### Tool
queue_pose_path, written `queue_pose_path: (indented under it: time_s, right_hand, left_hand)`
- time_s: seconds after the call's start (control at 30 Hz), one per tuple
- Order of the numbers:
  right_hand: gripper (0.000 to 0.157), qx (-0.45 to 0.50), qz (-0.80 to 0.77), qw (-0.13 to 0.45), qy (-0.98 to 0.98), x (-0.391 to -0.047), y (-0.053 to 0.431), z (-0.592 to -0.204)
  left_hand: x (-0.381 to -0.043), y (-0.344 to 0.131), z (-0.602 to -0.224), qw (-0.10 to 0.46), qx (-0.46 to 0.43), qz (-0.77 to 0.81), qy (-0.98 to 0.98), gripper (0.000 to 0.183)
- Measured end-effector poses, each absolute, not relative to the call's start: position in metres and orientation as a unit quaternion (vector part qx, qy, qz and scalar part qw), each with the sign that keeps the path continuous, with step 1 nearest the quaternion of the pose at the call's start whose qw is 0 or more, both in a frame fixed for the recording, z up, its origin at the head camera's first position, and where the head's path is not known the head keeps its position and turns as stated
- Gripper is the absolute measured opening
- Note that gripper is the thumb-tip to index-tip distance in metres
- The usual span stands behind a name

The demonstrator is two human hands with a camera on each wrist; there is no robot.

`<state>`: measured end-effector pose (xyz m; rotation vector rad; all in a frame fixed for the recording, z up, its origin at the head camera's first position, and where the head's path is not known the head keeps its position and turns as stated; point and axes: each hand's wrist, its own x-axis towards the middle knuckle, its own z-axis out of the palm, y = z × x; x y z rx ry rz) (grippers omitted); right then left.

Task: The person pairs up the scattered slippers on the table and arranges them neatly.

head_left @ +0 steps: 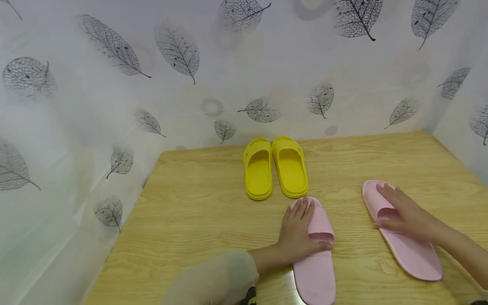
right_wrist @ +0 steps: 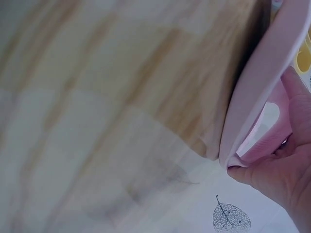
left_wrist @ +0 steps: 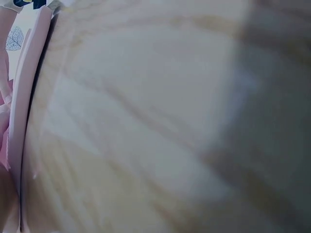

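Note:
A pink slipper [head_left: 314, 275] lies on the wooden table near its front. My left hand [head_left: 296, 237] rests across it, fingers stretched along the ribbed strap and thumb reaching over to the right edge. To the right is a second pink slipper [head_left: 413, 254], angled with its toe toward the upper left. My right hand [head_left: 409, 216] lies over that one, fingers extended on the strap, thumb at the left edge. In the right wrist view, this slipper [right_wrist: 262, 82] shows side-on with the thumb touching its rim. The left wrist view catches only a pink sole edge [left_wrist: 26, 97].
Behind the pink pair, a yellow left slipper [head_left: 258, 169] and a yellow right slipper [head_left: 290, 167] stand side by side near the table's back edge. A white leaf-patterned sheet [head_left: 267, 63] rises behind and along both sides of the wooden table [head_left: 190, 220].

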<state>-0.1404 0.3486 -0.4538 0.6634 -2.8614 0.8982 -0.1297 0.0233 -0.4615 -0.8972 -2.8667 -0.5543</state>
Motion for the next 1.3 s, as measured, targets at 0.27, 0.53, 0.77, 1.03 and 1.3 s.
queue_pose_path:
  time_s: [0.27, 0.53, 0.77, 1.03, 1.3]
  right_hand:
    - [0.1, 0.213, 0.294, 0.035, -0.931, -0.14, 0.35, -0.456]
    - [0.1, 0.211, 0.293, 0.033, -0.932, -0.14, 0.349, -0.454]
    - [0.1, 0.214, 0.293, 0.034, -0.931, -0.141, 0.348, -0.453]
    - [0.1, 0.214, 0.293, 0.035, -0.931, -0.141, 0.348, -0.454]
    - [0.099, 0.208, 0.294, 0.031, -0.932, -0.139, 0.348, -0.453]
  left_hand:
    - [-0.129, 0.029, -0.463, 0.045, -0.288, -0.183, -0.939, 0.109]
    - [-0.129, 0.033, -0.463, 0.051, -0.287, -0.171, -0.941, 0.108]
    - [-0.129, 0.035, -0.46, 0.044, -0.283, -0.163, -0.944, 0.108]
    - [-0.13, 0.038, -0.459, 0.045, -0.285, -0.159, -0.944, 0.108]
    - [-0.132, 0.044, -0.463, 0.046, -0.292, -0.154, -0.943, 0.11]
